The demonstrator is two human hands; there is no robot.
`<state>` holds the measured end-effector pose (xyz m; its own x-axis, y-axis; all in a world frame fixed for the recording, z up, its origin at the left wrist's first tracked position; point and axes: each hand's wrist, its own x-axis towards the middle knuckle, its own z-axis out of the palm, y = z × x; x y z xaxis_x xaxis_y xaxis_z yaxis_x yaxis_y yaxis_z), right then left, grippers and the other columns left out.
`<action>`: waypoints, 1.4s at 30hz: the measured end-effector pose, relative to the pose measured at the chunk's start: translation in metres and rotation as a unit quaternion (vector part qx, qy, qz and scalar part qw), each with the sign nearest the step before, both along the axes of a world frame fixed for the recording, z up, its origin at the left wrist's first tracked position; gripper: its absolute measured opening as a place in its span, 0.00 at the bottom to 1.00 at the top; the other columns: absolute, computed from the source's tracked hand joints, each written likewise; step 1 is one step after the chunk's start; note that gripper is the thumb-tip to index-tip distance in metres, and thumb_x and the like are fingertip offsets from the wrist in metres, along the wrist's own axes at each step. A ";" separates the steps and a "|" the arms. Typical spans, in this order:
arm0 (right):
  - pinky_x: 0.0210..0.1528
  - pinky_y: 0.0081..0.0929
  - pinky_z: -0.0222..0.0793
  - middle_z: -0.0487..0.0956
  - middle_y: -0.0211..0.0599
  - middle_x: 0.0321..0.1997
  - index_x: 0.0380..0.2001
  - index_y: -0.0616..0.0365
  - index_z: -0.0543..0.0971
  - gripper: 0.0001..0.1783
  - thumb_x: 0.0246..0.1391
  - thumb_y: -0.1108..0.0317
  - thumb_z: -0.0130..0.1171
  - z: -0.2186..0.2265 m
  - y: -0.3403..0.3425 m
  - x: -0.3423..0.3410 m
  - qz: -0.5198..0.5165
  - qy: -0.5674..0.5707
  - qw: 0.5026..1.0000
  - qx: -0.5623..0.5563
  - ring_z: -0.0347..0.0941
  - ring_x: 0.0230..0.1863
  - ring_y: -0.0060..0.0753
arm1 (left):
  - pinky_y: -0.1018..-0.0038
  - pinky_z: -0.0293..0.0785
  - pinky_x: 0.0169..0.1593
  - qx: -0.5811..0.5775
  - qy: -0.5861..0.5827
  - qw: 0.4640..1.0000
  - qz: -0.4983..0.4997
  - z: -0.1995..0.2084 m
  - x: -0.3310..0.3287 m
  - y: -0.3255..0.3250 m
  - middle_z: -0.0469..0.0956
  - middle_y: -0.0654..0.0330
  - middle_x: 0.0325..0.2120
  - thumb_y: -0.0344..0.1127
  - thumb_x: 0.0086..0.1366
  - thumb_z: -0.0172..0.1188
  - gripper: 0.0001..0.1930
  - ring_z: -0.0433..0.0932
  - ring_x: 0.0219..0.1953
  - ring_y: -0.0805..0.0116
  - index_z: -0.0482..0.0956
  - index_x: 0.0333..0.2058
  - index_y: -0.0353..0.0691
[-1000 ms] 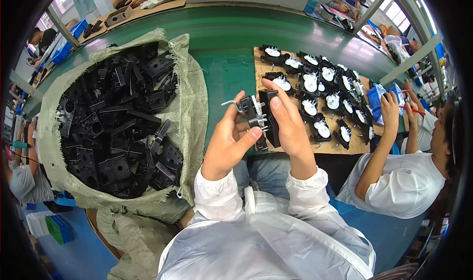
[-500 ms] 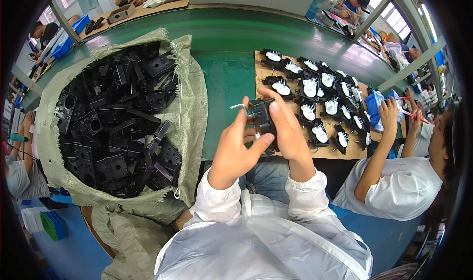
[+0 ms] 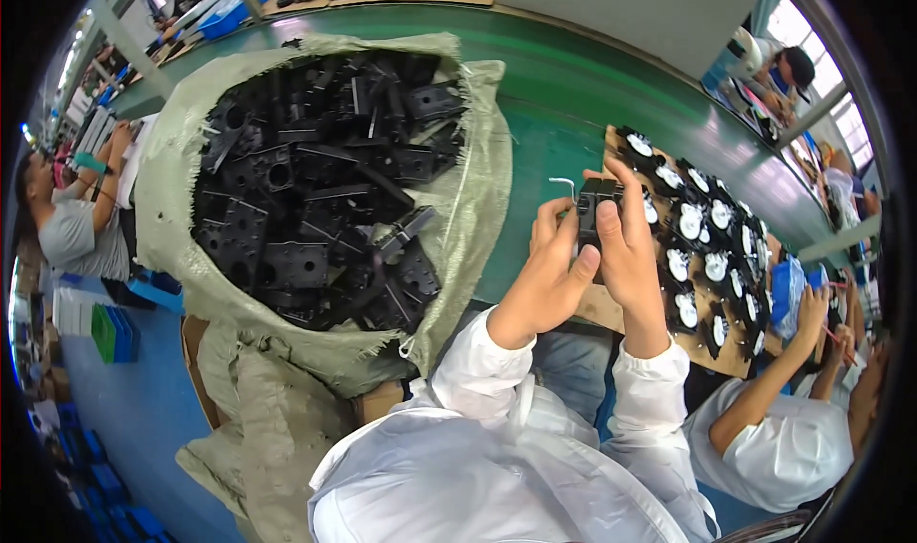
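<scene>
Between both hands, above the front of the green bench, is a black plastic housing (image 3: 596, 204) with a bent metal rod (image 3: 564, 181) sticking out at its upper left. My left hand (image 3: 546, 280) grips its left and lower side, thumb pressed near the bottom. My right hand (image 3: 630, 252) closes round the right side, thumb along the face turned to me. The fingers hide much of the piece. Left of the hands, a woven sack (image 3: 482, 190) gapes, full of loose black plastic parts (image 3: 296, 264). To the right, black assemblies with white wheels (image 3: 691, 221) lie in rows on a brown board (image 3: 600, 306).
At the right, a co-worker in a white top (image 3: 778, 447) works beside a blue bin (image 3: 788, 295). Another person in grey (image 3: 81, 233) sits at the far left. The green bench (image 3: 540, 127) runs behind; a crumpled sack (image 3: 287, 438) lies below the full one.
My view has swung left, so sack, board and hands appear farther right. The housing stays in both hands and has turned slightly, with the fingers shifted on it.
</scene>
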<state>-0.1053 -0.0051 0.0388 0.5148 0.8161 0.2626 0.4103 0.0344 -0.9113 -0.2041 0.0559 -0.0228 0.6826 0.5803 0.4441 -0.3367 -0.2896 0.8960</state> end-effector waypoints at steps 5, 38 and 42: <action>0.57 0.37 0.66 0.73 0.50 0.56 0.64 0.59 0.63 0.27 0.65 0.60 0.49 0.005 0.042 -0.015 0.030 -0.120 0.992 -0.020 0.71 0.54 0.45 | 0.48 0.53 0.62 0.074 -0.049 0.991 0.098 -0.012 -0.005 0.018 0.52 0.34 0.62 0.56 0.72 0.46 0.37 0.60 0.56 0.36 0.56 0.65 0.28; 0.58 0.40 0.72 0.65 0.38 0.63 0.57 0.40 0.70 0.40 0.34 0.76 0.66 0.039 0.329 -0.041 0.364 -0.743 0.559 0.051 0.57 0.68 0.54 | 0.70 0.69 0.51 0.029 0.058 0.971 0.229 -0.005 -0.027 0.050 0.76 0.55 0.43 0.29 0.61 0.57 0.14 0.73 0.44 0.58 0.78 0.45 0.34; 0.51 0.37 0.76 0.68 0.37 0.57 0.53 0.40 0.70 0.35 0.38 0.76 0.64 0.031 0.323 -0.032 0.333 -0.757 0.557 0.072 0.63 0.62 0.52 | 0.72 0.71 0.47 -0.001 0.045 0.971 0.235 -0.005 -0.031 0.052 0.77 0.55 0.41 0.27 0.61 0.56 0.12 0.75 0.40 0.60 0.79 0.43 0.33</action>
